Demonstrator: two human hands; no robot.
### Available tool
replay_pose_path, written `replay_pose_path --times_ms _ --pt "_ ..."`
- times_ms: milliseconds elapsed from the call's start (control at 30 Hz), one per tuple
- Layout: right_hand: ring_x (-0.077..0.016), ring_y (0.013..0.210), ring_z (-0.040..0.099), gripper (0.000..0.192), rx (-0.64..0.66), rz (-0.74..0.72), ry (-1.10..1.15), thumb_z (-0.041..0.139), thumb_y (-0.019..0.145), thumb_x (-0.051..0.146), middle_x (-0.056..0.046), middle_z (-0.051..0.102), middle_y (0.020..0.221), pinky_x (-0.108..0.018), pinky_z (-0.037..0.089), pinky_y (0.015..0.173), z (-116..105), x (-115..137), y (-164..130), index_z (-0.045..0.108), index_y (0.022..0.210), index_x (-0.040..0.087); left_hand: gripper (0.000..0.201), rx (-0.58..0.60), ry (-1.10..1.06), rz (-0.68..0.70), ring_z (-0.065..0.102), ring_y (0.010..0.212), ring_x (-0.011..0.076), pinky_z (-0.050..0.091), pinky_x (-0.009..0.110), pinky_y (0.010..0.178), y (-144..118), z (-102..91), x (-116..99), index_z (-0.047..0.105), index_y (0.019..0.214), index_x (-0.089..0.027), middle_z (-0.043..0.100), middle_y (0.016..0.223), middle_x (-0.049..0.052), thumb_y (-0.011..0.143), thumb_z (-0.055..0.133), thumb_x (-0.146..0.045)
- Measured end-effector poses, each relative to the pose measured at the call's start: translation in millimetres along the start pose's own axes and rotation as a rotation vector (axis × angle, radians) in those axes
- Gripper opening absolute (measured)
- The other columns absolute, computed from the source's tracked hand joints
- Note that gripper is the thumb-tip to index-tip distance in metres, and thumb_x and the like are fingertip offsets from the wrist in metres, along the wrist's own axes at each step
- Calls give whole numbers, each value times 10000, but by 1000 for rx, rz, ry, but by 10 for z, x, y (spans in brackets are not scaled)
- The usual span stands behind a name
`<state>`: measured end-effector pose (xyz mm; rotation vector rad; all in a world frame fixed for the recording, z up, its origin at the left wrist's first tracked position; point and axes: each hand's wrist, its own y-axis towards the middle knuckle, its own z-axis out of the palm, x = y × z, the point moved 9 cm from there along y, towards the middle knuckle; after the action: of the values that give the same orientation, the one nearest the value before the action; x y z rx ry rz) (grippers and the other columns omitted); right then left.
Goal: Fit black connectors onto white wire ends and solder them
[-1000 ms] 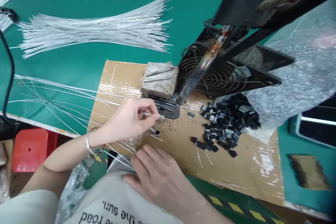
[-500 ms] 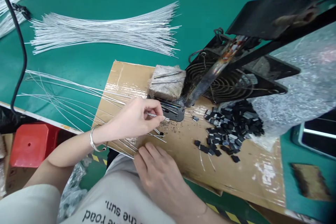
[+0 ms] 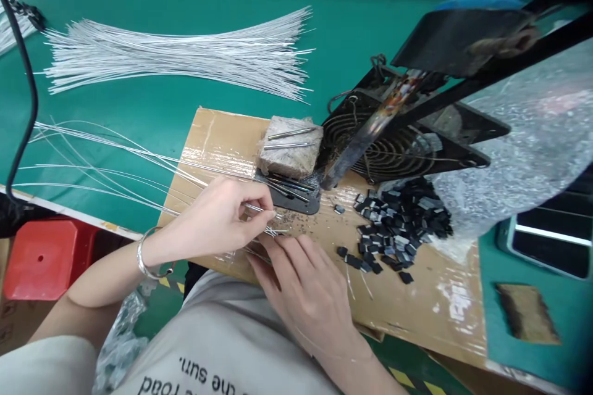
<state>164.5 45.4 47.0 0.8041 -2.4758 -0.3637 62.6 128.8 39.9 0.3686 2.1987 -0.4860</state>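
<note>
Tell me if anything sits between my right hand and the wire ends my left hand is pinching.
Nothing visible does. The left hand pinches the wires over the cardboard, and the right hand lies flat with its fingertips right at the wire ends. The black chips lie off to the side.

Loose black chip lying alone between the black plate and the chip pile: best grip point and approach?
Take the lone black chip by its two short opposite edges, pinching from straight above. It lies flat on the taped cardboard board, so no side gets under it. Bare board surrounds it; the chip pile sits to its right, the black plate to its left. The right hand is nearest.
</note>
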Motion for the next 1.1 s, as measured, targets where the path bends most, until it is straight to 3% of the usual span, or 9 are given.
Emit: replay_pose_path --times_ms 67,167,267,367,500,600,733,900,1100 --pt "-238 811 602 285 -33 48 113 652 991 306 -106 708 929 -371 506 693 -94 -119 -94 655 1183 95 127 8 -14 -19 403 514 71 298 208 489 -17 20 39 710 783 -164 548 574 -65 876 632 -126" --pt "-218 783 605 363 -163 250 286 366 1082 278 -104 663 943 -354 499 651 -271 -444 -313 649 1268 145 122 21 -54 -42 384 501 68 283 202 471 -33 58 82 710 782 -164 519 555 -71 877 636 -142" --pt "-164 534 456 362 -430 597 534 333 1087 319 6 484 649 -280 359 453 -414 -865 -617 663 993 206 122 32 -91 -53 390 510 68 288 197 468 -36 86 92 705 776 -161 542 575 -62 875 635 -146" --pt "-154 461 395 419 -577 698 707 340 1077 375 33 379 569 -264 315 394 -453 -1025 -709 512 717 246 118 39 -112 -56 388 514 76 280 208 464 -36 99 86 696 777 -162 538 579 -55 880 639 -166" --pt "-178 500 549 591 -566 754 821 282 1079 493 -44 588 627 -293 436 416 -398 -1095 -637 701 767 216 153 46 -147 -105 414 516 93 292 233 474 -40 132 133 691 810 -172 567 593 -38 927 638 -256" --pt "-166 531 571 517 -536 799 835 410 1078 451 -44 626 647 -272 442 433 -344 -1102 -610 776 806 207 153 45 -194 -134 450 540 104 319 239 493 -39 161 164 695 858 -180 621 639 -18 949 629 -284" --pt "-135 569 561 329 -445 800 803 571 1044 341 -22 614 684 -250 444 481 -262 -1051 -554 785 843 192 144 32 -229 -139 435 532 99 307 236 483 -20 163 139 687 852 -170 606 633 -19 937 641 -277" --pt "-117 592 570 270 -334 794 770 584 1040 319 -1 628 728 -243 444 514 -182 -989 -440 767 875 208 167 43 -302 -140 438 543 94 307 220 472 3 155 72 675 831 -159 588 650 -14 934 646 -287" --pt "-123 621 562 256 -192 593 731 539 1043 258 9 618 731 -260 438 570 -171 -766 -89 715 863 208 177 85 -404 -162 423 538 84 304 205 475 7 183 12 648 791 -152 558 622 -26 926 648 -266"
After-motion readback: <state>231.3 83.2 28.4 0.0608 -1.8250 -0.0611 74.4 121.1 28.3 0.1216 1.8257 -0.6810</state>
